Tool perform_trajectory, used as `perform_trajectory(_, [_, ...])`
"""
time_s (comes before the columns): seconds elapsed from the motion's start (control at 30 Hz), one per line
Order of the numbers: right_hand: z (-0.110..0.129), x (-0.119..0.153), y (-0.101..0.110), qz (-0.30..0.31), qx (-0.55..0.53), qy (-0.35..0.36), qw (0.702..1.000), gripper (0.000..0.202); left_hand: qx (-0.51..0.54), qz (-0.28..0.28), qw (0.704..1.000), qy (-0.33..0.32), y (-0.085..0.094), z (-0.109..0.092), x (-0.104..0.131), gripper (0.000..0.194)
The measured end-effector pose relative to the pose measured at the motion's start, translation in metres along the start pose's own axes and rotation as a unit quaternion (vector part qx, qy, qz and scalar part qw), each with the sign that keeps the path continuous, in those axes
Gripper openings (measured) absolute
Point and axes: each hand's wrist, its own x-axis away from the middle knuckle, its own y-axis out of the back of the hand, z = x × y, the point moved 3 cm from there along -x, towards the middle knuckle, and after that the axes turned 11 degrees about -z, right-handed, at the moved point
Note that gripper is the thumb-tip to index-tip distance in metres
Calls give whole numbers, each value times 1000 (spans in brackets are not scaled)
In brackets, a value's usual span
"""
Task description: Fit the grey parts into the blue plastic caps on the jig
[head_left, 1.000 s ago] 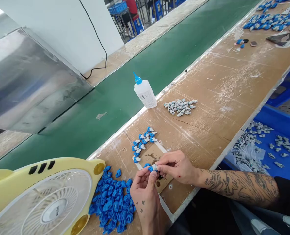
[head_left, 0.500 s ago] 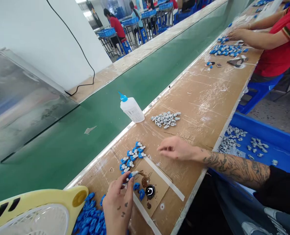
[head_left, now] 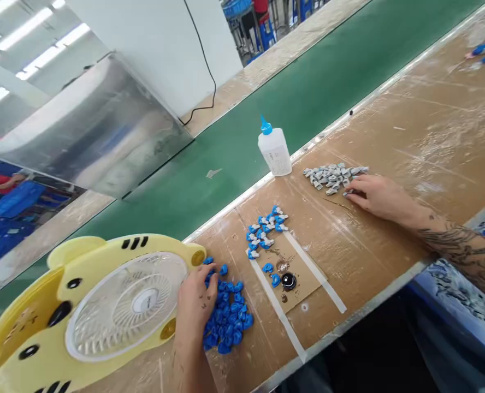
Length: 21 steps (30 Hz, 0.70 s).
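My left hand (head_left: 196,297) is at the upper left edge of a pile of small blue plastic pieces (head_left: 230,319). Its thumb and forefinger are a little apart, with blue showing between them. At the right end of a heap of small grey pieces (head_left: 330,176), my right hand (head_left: 379,197) pinches a grey piece (head_left: 346,192), mostly covered by the fingertips. Between the hands lies a cluster of joined blue-and-grey pieces (head_left: 262,232). Two loose blue pieces (head_left: 271,274) rest on a taped cardboard sheet (head_left: 303,292) beside a small round pot of dark liquid (head_left: 289,281).
A white squeeze bottle (head_left: 276,155) with a blue nozzle stands by the green conveyor belt (head_left: 230,147). A yellow animal-shaped fan (head_left: 115,305) lies left of my left hand. Grey pieces fill a blue bin (head_left: 459,289) below the table edge.
My left hand has left the joined cluster, where it had a blue-and-grey piece, for the blue pile. My right hand has reached the grey heap. The view has swung left.
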Motion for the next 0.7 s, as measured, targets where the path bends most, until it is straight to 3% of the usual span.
perform_trajectory(0.07, [0,3,1,-14,-23,1,1000,26,-2,34,999,-7,-3,6,2,26])
perform_trajectory(0.2, [8,7,11,-28,-101,-57,993,26,8,44,999,-8,-17,-2,-7,20])
perform_trajectory(0.33, [36,16,17,29,-252,-129,959,38,57,20,998,14,-18,-15,-9,28])
perform_trajectory(0.4, [57,22,13,78,-324,-134,933,37,160,-10,984,80,-15,-23,2,32])
perform_trajectory(0.47, [78,27,6,112,-383,-121,909,31,296,-37,939,171,-15,-36,21,33])
perform_trajectory(0.53, [95,31,-2,125,-410,-102,898,24,376,-34,900,217,-19,-54,42,29])
perform_trajectory(0.6, [108,34,-10,125,-412,-75,899,20,386,-19,900,202,-26,-73,61,23])
perform_trajectory(0.7, [121,37,-16,118,-401,-36,908,18,326,-30,937,120,-36,-95,79,18])
